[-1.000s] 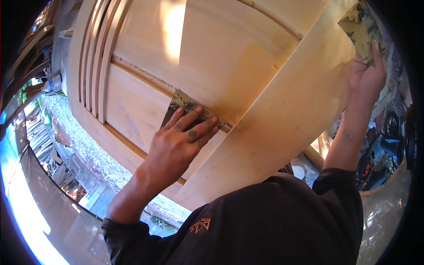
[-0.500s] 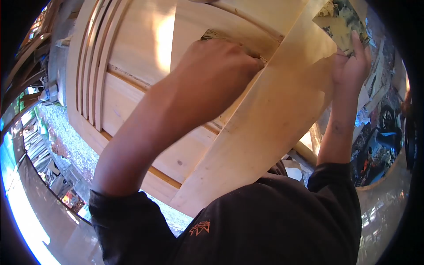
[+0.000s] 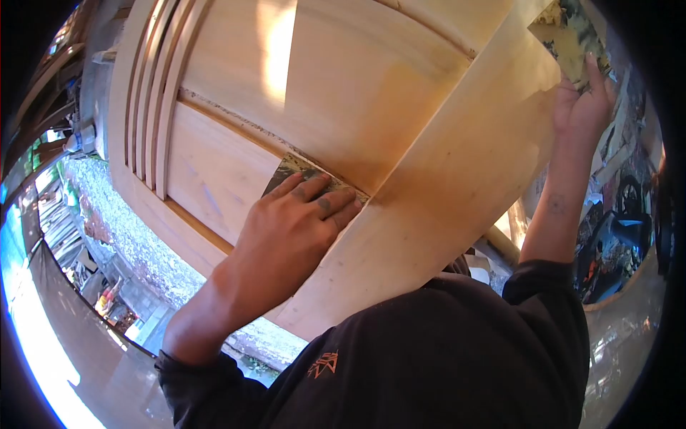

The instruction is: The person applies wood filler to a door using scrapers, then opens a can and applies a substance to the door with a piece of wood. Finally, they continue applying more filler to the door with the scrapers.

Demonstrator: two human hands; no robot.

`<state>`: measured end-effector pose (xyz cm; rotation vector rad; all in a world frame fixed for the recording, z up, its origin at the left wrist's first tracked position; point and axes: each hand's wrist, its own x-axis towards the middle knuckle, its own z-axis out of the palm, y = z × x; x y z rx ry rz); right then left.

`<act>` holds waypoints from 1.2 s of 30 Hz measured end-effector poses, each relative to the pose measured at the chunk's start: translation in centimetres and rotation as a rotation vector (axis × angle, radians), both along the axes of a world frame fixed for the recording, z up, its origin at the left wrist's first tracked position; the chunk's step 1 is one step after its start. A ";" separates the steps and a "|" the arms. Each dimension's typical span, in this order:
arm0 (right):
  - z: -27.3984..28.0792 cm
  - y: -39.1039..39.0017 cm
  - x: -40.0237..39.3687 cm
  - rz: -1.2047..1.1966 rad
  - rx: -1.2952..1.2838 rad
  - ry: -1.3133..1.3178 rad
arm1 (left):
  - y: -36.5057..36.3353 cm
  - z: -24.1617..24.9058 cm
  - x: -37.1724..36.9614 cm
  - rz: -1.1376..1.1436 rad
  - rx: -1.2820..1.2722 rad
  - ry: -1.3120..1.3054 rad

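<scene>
A pale wooden panel door [image 3: 357, 79] with raised strips and grooves lies under my hands. My left hand [image 3: 293, 222] presses a thin, dark, stained scraper [image 3: 291, 171] onto the door, at the groove by the wide edge board [image 3: 429, 193]. The fingers lie over the scraper, and the thumb is hidden. At the upper right, my right hand [image 3: 586, 107] grips a dark, smeared plate [image 3: 572, 36] bearing a yellowish paste, beside the door's edge. Speckled residue runs along the groove [image 3: 243, 127] above my left hand.
Parallel slats [image 3: 153, 93] rise on the door's left part. Beyond the left edge are rough pale ground [image 3: 136, 229] and wood pieces. A dark machine-like object [image 3: 622, 229] and scattered debris are at the right. A dark sheet [image 3: 71, 307] hangs at the lower left.
My left hand has moved down and left over the door with the scraper, uncovering the middle panel. My right hand and the plate have shifted slightly right.
</scene>
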<state>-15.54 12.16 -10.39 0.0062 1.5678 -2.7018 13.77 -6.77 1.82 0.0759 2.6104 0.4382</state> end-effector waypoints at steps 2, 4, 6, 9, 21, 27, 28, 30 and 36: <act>-0.2 0.0 -0.2 0.006 -0.011 0.015 | -0.9 0.8 -0.8 0.001 0.028 -0.004; -0.2 0.0 0.0 0.008 -0.023 0.031 | -0.8 1.6 -2.5 -0.006 -0.020 0.083; -0.3 0.0 0.0 0.014 -0.003 0.042 | -0.1 0.8 -3.0 -0.050 -0.082 0.153; -0.1 -0.2 0.2 0.017 -0.017 0.032 | 1.0 -1.9 -1.0 -0.089 -0.119 0.135; 1.5 -1.2 1.2 -0.092 0.029 -0.032 | -0.2 0.5 -3.7 -0.063 -0.025 0.103; 0.6 -0.4 0.5 -0.058 0.023 -0.014 | -0.1 -0.5 -1.5 -0.099 -0.026 -0.053; 0.8 -0.7 0.5 -0.058 0.020 -0.017 | -0.2 -0.4 -1.0 -0.081 -0.008 -0.051; 0.8 -0.5 0.5 -0.033 0.003 -0.031 | -0.4 0.2 -0.1 -0.049 0.021 -0.053; -1.1 0.6 0.4 -0.065 0.143 0.019 | -1.9 1.4 -4.2 0.018 -0.075 0.157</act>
